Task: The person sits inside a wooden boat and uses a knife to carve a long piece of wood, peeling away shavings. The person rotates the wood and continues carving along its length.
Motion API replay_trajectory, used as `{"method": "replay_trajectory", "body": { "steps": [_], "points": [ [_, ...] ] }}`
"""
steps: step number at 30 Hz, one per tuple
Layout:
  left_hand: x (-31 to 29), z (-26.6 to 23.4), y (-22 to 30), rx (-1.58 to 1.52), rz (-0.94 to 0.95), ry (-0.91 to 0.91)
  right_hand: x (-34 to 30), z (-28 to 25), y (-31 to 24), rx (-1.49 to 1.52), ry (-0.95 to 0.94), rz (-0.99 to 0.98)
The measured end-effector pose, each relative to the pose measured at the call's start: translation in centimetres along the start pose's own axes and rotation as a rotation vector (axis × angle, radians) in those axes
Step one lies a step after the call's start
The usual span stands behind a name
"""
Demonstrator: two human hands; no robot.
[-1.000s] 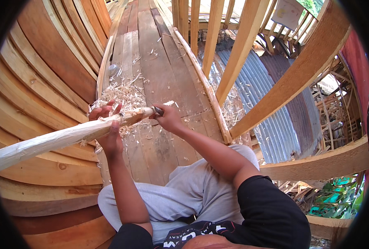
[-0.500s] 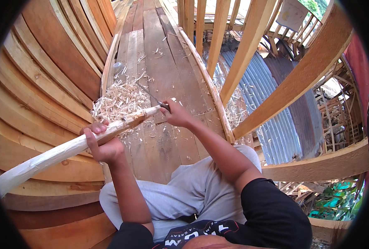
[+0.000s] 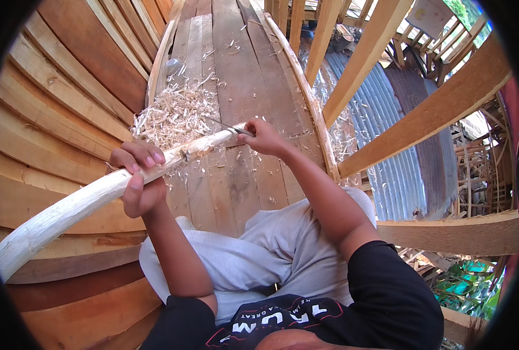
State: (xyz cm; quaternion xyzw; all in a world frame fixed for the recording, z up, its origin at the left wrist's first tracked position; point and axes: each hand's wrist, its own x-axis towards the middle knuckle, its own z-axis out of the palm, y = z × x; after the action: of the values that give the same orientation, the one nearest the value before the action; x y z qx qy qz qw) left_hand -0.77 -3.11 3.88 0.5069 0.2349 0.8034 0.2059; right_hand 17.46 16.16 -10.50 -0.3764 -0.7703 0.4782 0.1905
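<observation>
A long, pale, peeled wooden pole (image 3: 67, 217) runs slantwise from the lower left toward the middle, with rougher brown spots near its far end. My left hand (image 3: 137, 178) is wrapped round it, fingers over the top and thumb along the near side. At the far end, my right hand (image 3: 265, 138) grips the handle of a knife (image 3: 223, 124). The thin dark blade points left and lies over or against the pole's tip; exact contact is hard to tell.
Wood shavings (image 3: 180, 114) lie heaped on the plank floor (image 3: 242, 93), beside a small round grey object (image 3: 173, 66). Stacked boards (image 3: 55, 140) form a wall at left. On the right stands a slatted wooden railing (image 3: 353, 64), with corrugated metal roofing (image 3: 382, 116) beyond it.
The pole has turned in my left hand: a brown patch along its underside no longer shows, and knots now face up. My left fingers reach further over it. The view has tilted slightly.
</observation>
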Motion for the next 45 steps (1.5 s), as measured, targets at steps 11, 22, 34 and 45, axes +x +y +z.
{"method": "replay_trajectory", "body": {
  "steps": [11,22,34,45],
  "points": [
    [0.0,1.9,-1.8,0.072,0.192,0.413,0.0,0.5,0.4,-0.009,-0.020,0.036],
    [-0.1,1.3,-1.7,0.001,0.029,0.357,-0.9,3.2,-0.5,-0.315,0.142,0.318],
    [-0.4,0.5,-1.4,0.023,0.045,0.306,-2.3,2.3,-8.5,-0.459,-0.049,0.209],
    [0.1,0.5,0.0,0.006,0.052,0.318,1.0,0.1,-0.5,0.127,-0.189,0.180]
  ]
}}
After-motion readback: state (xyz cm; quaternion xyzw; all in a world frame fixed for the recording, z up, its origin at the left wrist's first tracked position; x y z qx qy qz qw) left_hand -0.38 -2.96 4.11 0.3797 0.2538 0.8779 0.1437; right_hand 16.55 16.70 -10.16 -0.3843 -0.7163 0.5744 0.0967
